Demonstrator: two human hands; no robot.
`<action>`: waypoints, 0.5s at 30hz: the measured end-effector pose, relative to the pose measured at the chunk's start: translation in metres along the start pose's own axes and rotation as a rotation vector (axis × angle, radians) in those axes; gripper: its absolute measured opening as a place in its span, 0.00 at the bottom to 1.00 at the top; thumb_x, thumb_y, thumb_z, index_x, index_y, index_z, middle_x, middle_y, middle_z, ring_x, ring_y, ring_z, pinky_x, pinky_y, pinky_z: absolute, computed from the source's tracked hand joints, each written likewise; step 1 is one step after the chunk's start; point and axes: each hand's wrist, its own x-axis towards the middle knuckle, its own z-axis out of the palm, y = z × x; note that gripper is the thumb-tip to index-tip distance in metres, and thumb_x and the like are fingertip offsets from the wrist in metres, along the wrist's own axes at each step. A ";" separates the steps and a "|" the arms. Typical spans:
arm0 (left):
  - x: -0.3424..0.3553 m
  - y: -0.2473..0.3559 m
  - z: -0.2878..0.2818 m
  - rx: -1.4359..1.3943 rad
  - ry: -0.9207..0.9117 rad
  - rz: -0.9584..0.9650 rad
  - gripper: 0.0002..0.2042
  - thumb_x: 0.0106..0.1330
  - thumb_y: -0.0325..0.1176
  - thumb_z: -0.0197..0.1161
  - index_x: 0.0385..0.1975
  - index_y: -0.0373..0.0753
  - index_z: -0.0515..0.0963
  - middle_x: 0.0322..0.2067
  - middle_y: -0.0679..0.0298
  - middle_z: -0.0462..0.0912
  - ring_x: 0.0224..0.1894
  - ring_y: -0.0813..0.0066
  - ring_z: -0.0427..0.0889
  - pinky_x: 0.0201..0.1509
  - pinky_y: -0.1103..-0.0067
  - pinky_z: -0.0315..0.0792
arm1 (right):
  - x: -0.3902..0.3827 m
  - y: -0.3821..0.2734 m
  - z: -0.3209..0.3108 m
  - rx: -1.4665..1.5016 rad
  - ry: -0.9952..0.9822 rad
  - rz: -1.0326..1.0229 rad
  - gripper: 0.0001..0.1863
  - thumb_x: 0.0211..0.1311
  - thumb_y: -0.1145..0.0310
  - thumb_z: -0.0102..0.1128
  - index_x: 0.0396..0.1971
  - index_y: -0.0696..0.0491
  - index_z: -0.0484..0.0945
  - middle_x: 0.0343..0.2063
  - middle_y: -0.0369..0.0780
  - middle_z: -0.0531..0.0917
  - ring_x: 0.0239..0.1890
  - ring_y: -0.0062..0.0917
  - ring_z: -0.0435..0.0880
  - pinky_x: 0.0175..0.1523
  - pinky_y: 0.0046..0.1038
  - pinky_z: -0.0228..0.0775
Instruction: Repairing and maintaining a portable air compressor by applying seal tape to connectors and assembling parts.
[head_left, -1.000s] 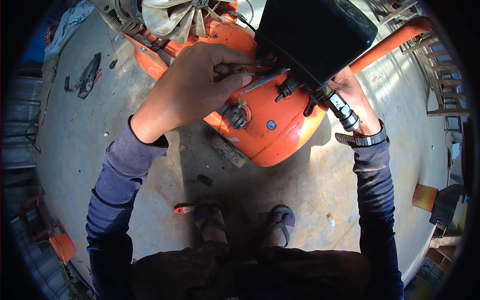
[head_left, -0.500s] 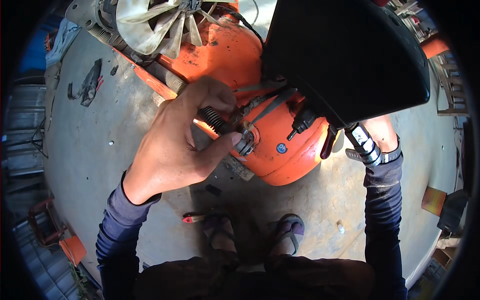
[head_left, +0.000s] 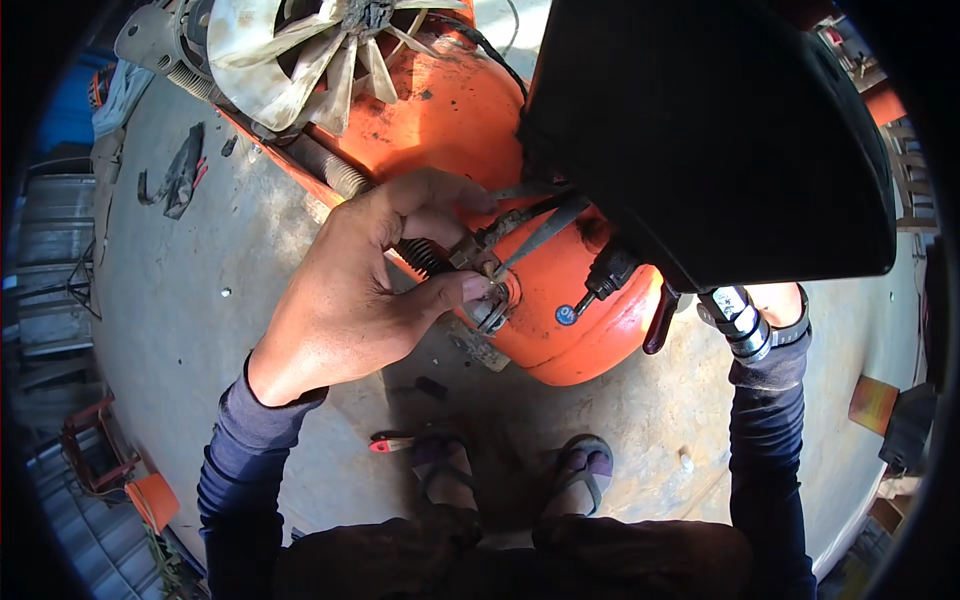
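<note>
An orange compressor tank lies before me, with a metal fitting on its near end. My left hand is closed at this fitting, thumb and fingers around a small brass-coloured piece. Its index finger is raised beside one of two long, grey, pointed jaws that reach out from under a black box-shaped cover. The tip of the lower jaw is at the brass piece. Of my right hand, only the wrist side shows, with a dark watch strap; the cover hides its fingers and whatever they hold.
A pale fan with broad blades stands at the tank's far left. A black valve and a dark red lever project below the cover. A red-handled brush lies by my sandals. A dark tool rests on the floor, left.
The whole view has shifted slightly, and the black cover shows further right and lower. My left thumb has moved a little onto the brass piece, near the jaw's tip.
</note>
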 end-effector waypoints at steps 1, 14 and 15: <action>0.000 0.001 0.000 -0.001 -0.002 0.000 0.23 0.55 0.19 0.72 0.52 0.33 0.75 0.36 0.61 0.85 0.44 0.70 0.84 0.54 0.74 0.74 | 0.000 0.006 -0.008 -0.119 -0.019 -0.018 0.27 0.60 0.95 0.40 0.55 0.61 0.77 0.47 0.45 0.85 0.49 0.32 0.86 0.53 0.32 0.81; -0.001 0.003 0.004 -0.024 0.016 -0.125 0.23 0.54 0.14 0.72 0.50 0.28 0.74 0.43 0.59 0.83 0.46 0.77 0.83 0.54 0.79 0.76 | 0.003 0.008 -0.006 -0.494 -0.135 -0.160 0.26 0.56 0.94 0.45 0.53 0.59 0.77 0.42 0.42 0.85 0.32 0.21 0.80 0.36 0.23 0.74; -0.001 0.003 0.004 -0.050 0.012 -0.159 0.23 0.54 0.14 0.72 0.50 0.28 0.73 0.42 0.59 0.83 0.45 0.77 0.84 0.54 0.79 0.76 | 0.000 0.008 -0.003 -0.470 -0.128 -0.146 0.26 0.56 0.94 0.45 0.53 0.59 0.77 0.42 0.42 0.85 0.31 0.20 0.79 0.35 0.23 0.74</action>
